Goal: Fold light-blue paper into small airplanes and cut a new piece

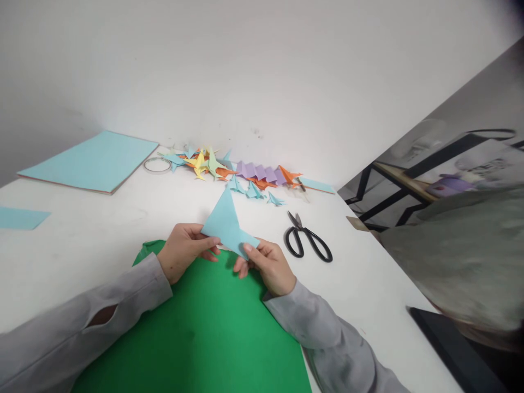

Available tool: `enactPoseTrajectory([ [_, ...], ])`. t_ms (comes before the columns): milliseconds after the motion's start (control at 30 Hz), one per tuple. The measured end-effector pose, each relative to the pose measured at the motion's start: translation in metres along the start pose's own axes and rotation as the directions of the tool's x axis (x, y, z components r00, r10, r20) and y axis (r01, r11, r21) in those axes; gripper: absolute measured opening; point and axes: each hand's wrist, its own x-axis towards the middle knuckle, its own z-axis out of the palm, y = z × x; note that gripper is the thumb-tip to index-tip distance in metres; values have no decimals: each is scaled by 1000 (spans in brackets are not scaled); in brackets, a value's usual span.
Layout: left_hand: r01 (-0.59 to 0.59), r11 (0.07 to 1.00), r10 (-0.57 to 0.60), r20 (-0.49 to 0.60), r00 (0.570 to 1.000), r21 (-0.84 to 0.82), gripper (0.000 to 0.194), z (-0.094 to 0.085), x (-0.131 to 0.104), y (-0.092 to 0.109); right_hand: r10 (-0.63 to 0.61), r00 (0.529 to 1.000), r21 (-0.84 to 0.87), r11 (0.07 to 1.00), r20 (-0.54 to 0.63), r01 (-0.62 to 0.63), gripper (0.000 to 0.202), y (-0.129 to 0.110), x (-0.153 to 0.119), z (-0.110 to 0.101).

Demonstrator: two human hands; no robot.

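Between my two hands is a folded sheet of light blue paper (226, 219), held up above a green sheet (204, 327). One tall point of it sticks upward and a shorter flap runs to the right. My left hand (186, 248) pinches its lower left edge, thumb on top and fingers behind. The lower right flap is gripped by my right hand (268, 265), with the thumb pressed on the front. Part of the paper's lower edge is hidden by my fingers.
Black-handled scissors (307, 237) lie right of my hands. Folded paper figures (204, 164) and a purple pleated paper (260, 171) line the wall. At left are a blue paper stack (94, 161), a tape roll (158, 165) and a blue strip (22, 218). A dark flat object (446, 338) sits at right.
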Motion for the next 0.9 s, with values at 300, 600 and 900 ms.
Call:
enactPoseTrajectory([
  [300,-5,999,6,7,1000,-39,17,0,-2,4,72,997,-92,993,4,-71,32,-2,0,2],
  [600,10,999,-16,165,986,37,18,5,-5,0,51,998,-157,987,35,-45,29,-1,-3,3],
  [900,-1,996,-21,236,972,94,14,8,-9,-5,60,994,-175,984,94,-42,29,-1,-6,6],
])
